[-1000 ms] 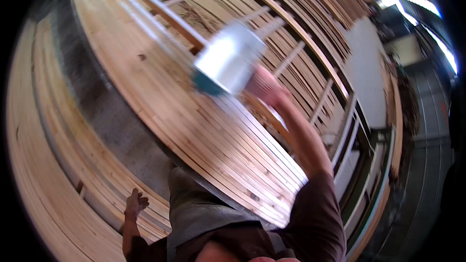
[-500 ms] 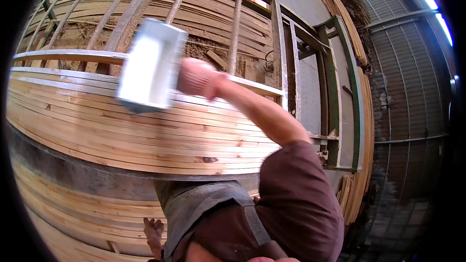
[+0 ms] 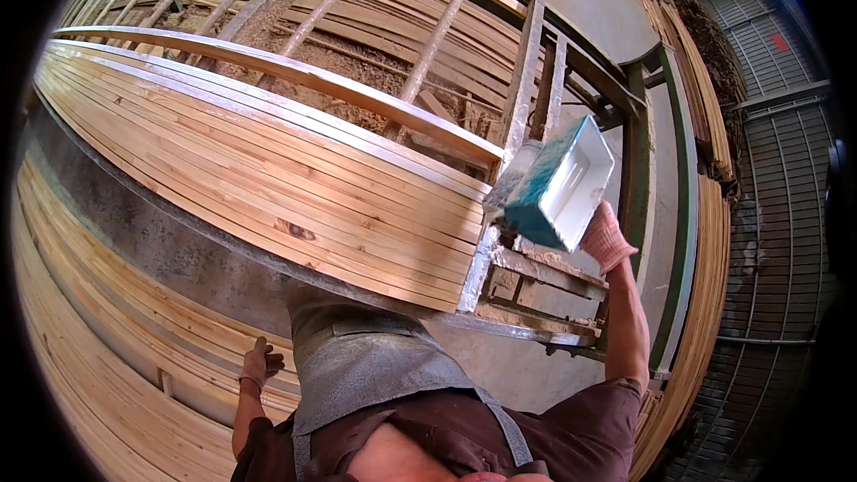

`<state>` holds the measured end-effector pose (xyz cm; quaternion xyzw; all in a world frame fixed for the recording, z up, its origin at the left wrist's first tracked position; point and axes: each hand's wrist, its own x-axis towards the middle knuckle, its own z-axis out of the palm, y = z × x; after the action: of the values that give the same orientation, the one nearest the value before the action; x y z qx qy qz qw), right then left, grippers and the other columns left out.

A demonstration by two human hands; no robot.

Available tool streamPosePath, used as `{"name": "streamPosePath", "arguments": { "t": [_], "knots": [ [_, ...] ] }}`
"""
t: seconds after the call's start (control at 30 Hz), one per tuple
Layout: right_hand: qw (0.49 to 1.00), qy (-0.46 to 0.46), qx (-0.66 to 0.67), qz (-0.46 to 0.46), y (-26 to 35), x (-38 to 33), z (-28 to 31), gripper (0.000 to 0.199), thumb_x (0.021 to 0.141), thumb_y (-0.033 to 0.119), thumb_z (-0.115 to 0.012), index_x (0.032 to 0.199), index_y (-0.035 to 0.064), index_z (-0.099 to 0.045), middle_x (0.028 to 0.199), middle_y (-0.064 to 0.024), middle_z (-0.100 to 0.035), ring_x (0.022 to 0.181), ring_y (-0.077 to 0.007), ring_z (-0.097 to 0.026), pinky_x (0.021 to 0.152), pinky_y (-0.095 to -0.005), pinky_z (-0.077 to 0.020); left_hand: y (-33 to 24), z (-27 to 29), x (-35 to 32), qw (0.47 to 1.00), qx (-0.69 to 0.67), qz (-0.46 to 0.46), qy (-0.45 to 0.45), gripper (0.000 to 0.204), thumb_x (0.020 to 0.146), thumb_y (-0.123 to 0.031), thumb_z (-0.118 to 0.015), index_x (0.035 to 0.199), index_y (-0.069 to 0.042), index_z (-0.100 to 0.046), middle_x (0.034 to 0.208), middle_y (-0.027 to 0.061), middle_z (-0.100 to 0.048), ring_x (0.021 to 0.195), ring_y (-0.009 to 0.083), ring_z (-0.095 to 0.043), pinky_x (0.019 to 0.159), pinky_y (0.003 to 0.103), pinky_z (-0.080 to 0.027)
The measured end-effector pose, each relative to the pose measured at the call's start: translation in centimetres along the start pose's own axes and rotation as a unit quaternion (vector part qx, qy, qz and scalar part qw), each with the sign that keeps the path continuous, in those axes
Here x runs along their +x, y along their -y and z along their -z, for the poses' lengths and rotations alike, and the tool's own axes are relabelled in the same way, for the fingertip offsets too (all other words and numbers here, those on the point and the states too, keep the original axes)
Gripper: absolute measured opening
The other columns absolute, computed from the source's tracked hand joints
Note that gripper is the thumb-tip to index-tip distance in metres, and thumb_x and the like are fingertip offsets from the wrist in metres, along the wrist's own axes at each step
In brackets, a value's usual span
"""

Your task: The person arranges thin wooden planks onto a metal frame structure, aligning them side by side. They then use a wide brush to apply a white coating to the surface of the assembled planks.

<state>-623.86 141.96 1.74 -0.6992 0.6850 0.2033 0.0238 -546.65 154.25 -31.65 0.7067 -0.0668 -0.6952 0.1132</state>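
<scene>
While the teal plastic tub (image 3: pixel 558 186) is gripped by its rim in the gloved right hand (image 3: pixel 605 236) and held tipped at the end of the stack of pine slats (image 3: pixel 268 170), it is best kept steady and close to the slat ends. Its white inside is seen bare; nothing is visible in it. The left hand (image 3: pixel 260 362) hangs loose, fingers half curled, holding nothing, beside the lower boards (image 3: pixel 98 366).

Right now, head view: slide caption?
Gloved right hand tilts a teal tray beside clamped wooden slats; left hand hangs free.
</scene>
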Motion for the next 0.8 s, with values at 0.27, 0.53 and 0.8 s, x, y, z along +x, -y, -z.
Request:
{"name": "streamPosePath", "arguments": {
  "t": [0.27, 0.53, 0.8],
  "knots": [
    [0.941, 0.023, -0.326, 0.088, 0.5, 10.2, 4.4, 0.017, 0.087, 0.018, -0.063, 0.094, 0.0110, -0.077, 0.096, -0.0059, -0.076, 0.093, -0.0235, -0.071, 0.077, -0.0362, -0.0548, 5.5, 1.3, -4.0, 0.983, -0.180, 0.024, -0.022, 0.053, 0.098, -0.059, -0.050, 0.104, -0.007, -0.048, 0.069, 0.0094, -0.060, 0.053, 0.0221, -0.056, 0.048, 0.033, -0.042],
    [0.948, -0.253, -0.008, 0.194, 14.3, 26.1, 7.5, 0.033, 0.095, 0.018, -0.053, 0.121, 0.0060, -0.069, 0.125, -0.0117, -0.069, 0.118, -0.0243, -0.063, 0.101, -0.0359, -0.0489, 4.4, 4.2, -2.0, 0.992, -0.123, 0.003, -0.040, 0.056, 0.096, -0.060, -0.055, 0.106, -0.005, -0.052, 0.076, 0.0159, -0.065, 0.054, 0.0256, -0.061, 0.050, 0.037, -0.051],
    [0.933, -0.266, -0.151, 0.191, 11.3, 15.7, 8.7, 0.014, 0.090, 0.009, -0.059, 0.090, 0.0059, -0.073, 0.090, -0.0097, -0.071, 0.091, -0.0267, -0.067, 0.081, -0.0388, -0.0515, 1.5, 4.7, -1.5, 0.984, -0.172, -0.030, -0.020, 0.061, 0.096, -0.065, -0.050, 0.111, -0.007, -0.056, 0.081, 0.0094, -0.067, 0.061, 0.0211, -0.062, 0.062, 0.038, -0.052]
  ]
}}
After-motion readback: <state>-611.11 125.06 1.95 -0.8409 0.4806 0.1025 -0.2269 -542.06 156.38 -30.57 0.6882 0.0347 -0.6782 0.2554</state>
